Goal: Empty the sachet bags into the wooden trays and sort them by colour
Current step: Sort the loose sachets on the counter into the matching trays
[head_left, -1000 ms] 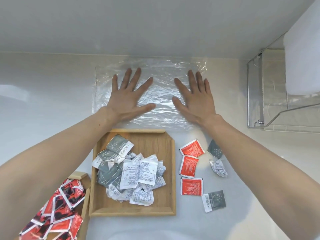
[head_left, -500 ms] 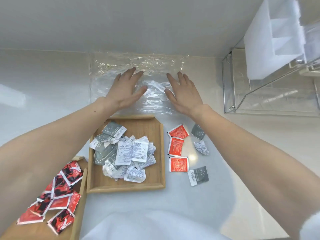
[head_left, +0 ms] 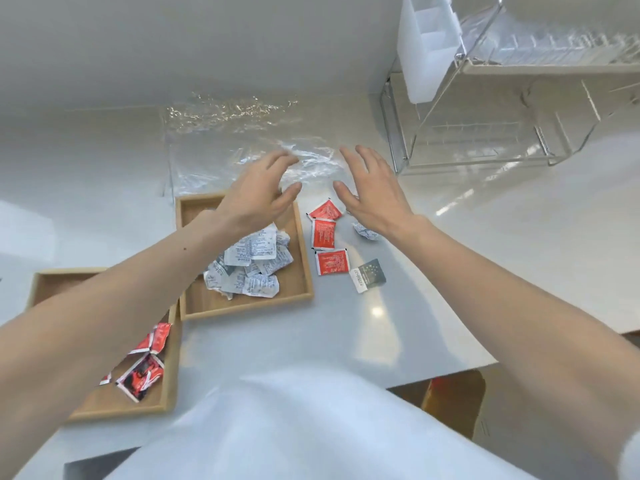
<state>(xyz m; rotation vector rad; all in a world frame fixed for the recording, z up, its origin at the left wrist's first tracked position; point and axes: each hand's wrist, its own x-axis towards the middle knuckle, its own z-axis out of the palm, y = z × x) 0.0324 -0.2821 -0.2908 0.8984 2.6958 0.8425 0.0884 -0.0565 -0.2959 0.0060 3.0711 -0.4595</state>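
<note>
Two bare hands hover above the white bench (head_left: 450,258), the left hand (head_left: 254,197) over the far edge of the middle wooden tray (head_left: 242,303) and the right hand (head_left: 372,192) just right of it, both with fingers spread loosely and holding nothing. Beyond that tray lies a flattened clear plastic bag (head_left: 221,147), crinkled and glinting; whether the fingertips touch it is hard to tell, as the hands are a little blurred. Inside the tray sits a heap of white and grey sachets (head_left: 252,268), partly hidden by the left forearm. Just right of the tray, on the bare bench, three red sachets (head_left: 323,233) lie in a rough column, with a grey sachet (head_left: 368,275) near the lowest one and a crumpled white sachet (head_left: 363,233) beside the right wrist. Left of the tray and nearer the person, a second wooden tray (head_left: 104,407) touches its corner and holds red sachets (head_left: 143,368), mostly covered by the left arm. Far right of the tray stands a clear acrylic rack (head_left: 485,133) with a white container (head_left: 422,46) on it.
</note>
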